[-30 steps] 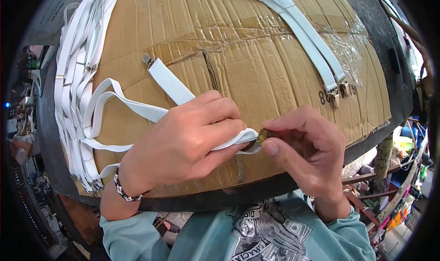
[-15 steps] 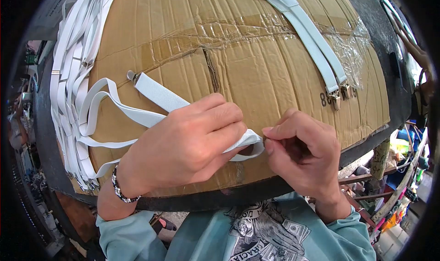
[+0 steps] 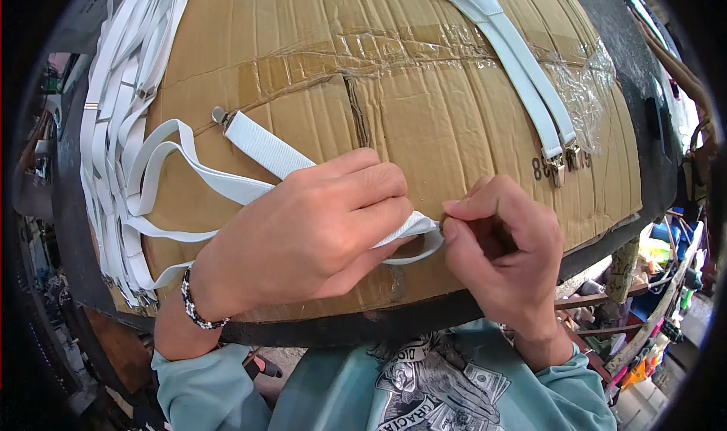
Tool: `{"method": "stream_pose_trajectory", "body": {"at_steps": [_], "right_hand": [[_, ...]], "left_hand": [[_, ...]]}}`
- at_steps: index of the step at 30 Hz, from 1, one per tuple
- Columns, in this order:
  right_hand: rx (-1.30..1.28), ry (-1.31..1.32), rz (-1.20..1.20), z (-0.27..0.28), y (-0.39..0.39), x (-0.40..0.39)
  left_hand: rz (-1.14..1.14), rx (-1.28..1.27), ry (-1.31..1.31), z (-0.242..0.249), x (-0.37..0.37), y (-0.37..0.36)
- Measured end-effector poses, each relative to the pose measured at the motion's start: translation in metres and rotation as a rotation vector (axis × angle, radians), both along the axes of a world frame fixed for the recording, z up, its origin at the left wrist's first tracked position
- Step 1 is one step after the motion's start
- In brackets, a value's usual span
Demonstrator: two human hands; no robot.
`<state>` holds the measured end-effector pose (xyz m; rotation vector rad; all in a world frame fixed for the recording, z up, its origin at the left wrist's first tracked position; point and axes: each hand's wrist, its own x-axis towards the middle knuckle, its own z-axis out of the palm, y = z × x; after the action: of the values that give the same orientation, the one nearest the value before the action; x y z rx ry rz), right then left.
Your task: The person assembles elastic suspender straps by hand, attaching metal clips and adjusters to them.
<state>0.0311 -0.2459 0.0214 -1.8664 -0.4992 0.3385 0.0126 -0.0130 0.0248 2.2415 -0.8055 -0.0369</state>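
Observation:
My left hand point(image 3: 318, 230) is closed around a white elastic suspender strap point(image 3: 266, 149), whose ribbed band runs out to a metal clip point(image 3: 221, 118) at the upper left. Past the left fingers, the strap's folded end point(image 3: 424, 233) forms a small loop. At the tip of that loop my right hand point(image 3: 503, 245) is pinched, thumb against forefinger. A tiny dark bit shows at those fingertips, too small to name. More white strap point(image 3: 197, 175) trails from under the left hand toward the left.
A bundle of white straps point(image 3: 113, 143) hangs along the left side of the cardboard point(image 3: 280, 37). At the right lies another pair of suspenders point(image 3: 522, 83) with metal clips. Clear tape crosses the cardboard. A dark edge point(image 3: 356, 326) borders it near my body.
The right fingertips now meet the tip of the strap's folded end, where a small gap showed before. My left hand keeps its hold. The view has shifted slightly.

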Motion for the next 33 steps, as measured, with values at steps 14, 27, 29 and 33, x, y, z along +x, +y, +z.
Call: {"method": "stream_pose_trajectory", "body": {"at_steps": [14,27,29,33], "right_hand": [[-0.068,-0.050,-0.032,0.001,0.002,0.000],[0.052,-0.419,0.113,0.006,-0.014,0.026],[0.001,-0.496,0.183,0.009,-0.011,0.027],[0.017,-0.639,0.271,0.003,0.015,0.023]], "left_hand": [[0.006,-0.014,-0.015,-0.004,0.001,0.002],[0.040,-0.122,0.130,-0.009,0.005,0.006],[0.039,-0.119,0.125,-0.010,0.006,0.006],[0.040,-0.135,0.081,-0.013,0.006,0.005]]}}
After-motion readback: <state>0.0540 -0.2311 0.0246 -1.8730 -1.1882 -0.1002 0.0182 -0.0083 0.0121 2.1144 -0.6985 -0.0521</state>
